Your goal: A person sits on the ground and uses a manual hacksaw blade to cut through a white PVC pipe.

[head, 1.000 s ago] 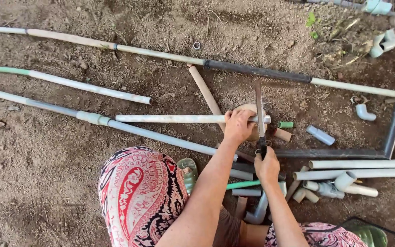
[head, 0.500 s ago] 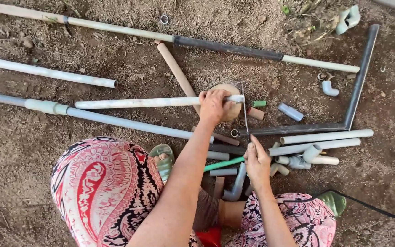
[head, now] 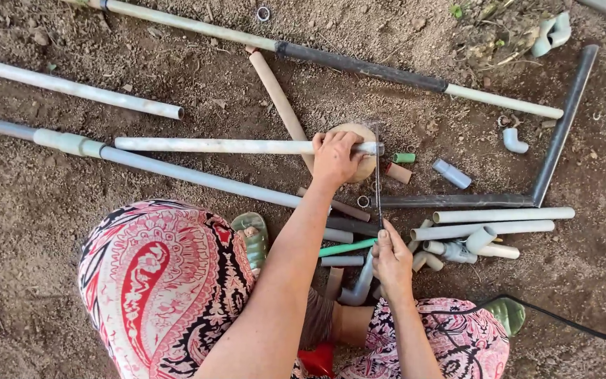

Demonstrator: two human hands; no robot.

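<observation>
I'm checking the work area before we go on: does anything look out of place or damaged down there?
Nothing looks broken. The left hand pins a white pipe on a round wooden block; the right hand holds a thin saw blade across the pipe's end. Pipe offcuts and elbow fittings lie loose on the dirt.
</observation>
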